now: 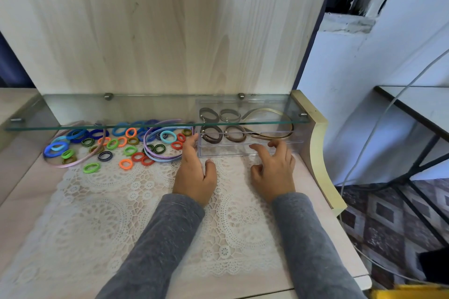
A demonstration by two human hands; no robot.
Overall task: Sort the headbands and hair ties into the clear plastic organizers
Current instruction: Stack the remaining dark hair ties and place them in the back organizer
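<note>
Head view: we bracket the organizer (pixel 243 152), left hand (pixel 194 177) flat-fingered on its nine o'clock wall, right hand (pixel 274 172) loosely spread and empty at six o'clock, probably to steady it, hair ties (pixel 113 144) lying farther toward nine.

Glass shelf (pixel 97 109) above lace mat (pixel 121 201); patterned carpet (pixel 379 213) right.

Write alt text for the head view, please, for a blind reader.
A person's left hand and right hand touch a clear plastic organizer holding brown hair ties and a gold headband. Colourful hair ties and headbands lie loose on lace beside it.
</note>
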